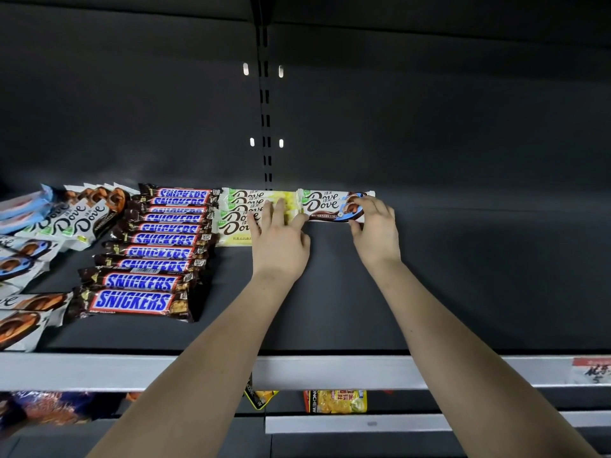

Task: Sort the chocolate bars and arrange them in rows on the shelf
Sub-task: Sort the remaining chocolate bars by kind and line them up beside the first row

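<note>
Seen from the head camera, a dark grey metal shelf [463,276] carries the chocolate. A row of brown Snickers bars with blue lettering [155,249] runs from the front edge to the rear wall, each bar overlapping the next. Just to its right, at the back, lies a short row of pale yellow-and-white Dove bars [236,211]. Just beside that row on the right sit white Dove bars with a brown-and-blue picture [322,206], two lying one behind the other.

The left hand [281,241] lies on the yellow row. Its grip is wide open, fingers straight and spread, and the thumb reaches toward the left end of the white bars. The right hand [375,226] has its grip closed on the right end of those white bars, with fingers curled over the far edge and the thumb at the near edge.

At far left a loose heap of mixed Dove bars [66,219] lies unsorted. A pale grey price rail [330,371] fronts the shelf, and a yellow snack packet [335,400] shows beneath it.
</note>
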Tool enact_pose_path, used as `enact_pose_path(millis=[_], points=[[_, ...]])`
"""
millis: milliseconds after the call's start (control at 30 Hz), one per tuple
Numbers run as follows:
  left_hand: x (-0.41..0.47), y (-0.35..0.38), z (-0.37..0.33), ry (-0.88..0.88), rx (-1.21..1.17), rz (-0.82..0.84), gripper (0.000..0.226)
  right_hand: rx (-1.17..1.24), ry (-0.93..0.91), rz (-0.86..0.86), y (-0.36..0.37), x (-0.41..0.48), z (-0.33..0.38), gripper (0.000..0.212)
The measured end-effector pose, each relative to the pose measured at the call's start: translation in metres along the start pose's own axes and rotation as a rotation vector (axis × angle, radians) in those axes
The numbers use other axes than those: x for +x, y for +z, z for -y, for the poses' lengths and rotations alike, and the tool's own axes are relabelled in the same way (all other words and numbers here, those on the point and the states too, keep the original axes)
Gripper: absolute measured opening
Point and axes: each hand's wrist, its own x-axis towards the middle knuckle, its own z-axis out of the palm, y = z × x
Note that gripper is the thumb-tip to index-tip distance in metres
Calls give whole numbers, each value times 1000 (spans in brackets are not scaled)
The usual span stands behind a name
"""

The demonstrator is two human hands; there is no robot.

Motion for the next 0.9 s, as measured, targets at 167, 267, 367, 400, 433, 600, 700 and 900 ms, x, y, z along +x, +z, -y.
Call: enact_pose_path(millis=[167,267,367,400,433,600,700,900], points=[[0,1,0,1,16,4,42,-41,48,-21,-3,-3,1,19],[0,1,0,3,20,-6,41,-127,53,-18,-3,-3,1,13],[0,1,0,37,18,-32,39,-177,48,-16,-3,-4,2,13],[0,1,0,56,18,-39,39,-183,32,-26,-4,-4,3,13],[-1,1,-1,74,14,-40,39,-184,9,-39,-5,-5,5,14],[-3,-8,1,75,-18,-2,45,-180,-71,29,-10,-13,23,24],[-4,-20,3,58,-46,10,46,-137,-74,85,-16,-12,47,32],[-5,-60,40,65,99,-7,50,-126,-198,171,-19,-12,116,40]])
